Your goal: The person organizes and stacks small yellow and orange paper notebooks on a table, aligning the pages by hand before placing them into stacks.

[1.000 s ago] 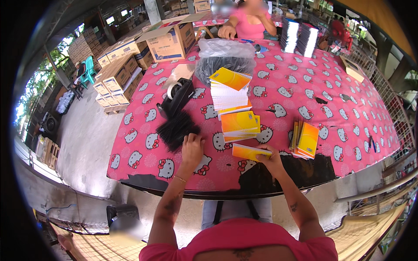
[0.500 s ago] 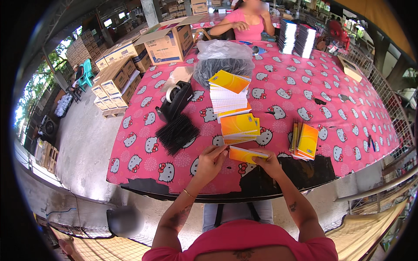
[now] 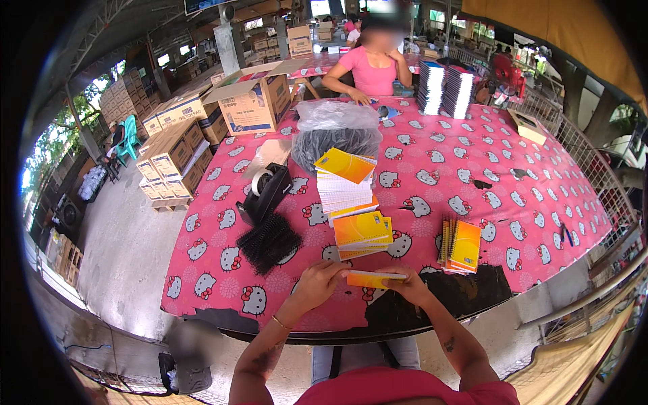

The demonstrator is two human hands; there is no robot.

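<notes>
My right hand grips a small yellow-orange notebook by its right end, above the table's near edge. At the notebook's left end, the fingers of my left hand are pinched together; anything thin between them is too small to make out. Just beyond lies a fanned row of notebooks with yellow covers and white pages. Black spiral coils lie in a heap left of that row. To the right sits a short stack of notebooks with coils along its left side.
A black tape dispenser stands behind the coils, near a clear plastic bag of dark contents. Cardboard boxes are at the far left. Tall notebook stacks and a person in pink are across the table. Pliers lie far right.
The view has tilted up, so the table sits lower. The held notebook now shows more edge-on, and my left fingers are closer against its end. The person opposite has lowered a hand to the table.
</notes>
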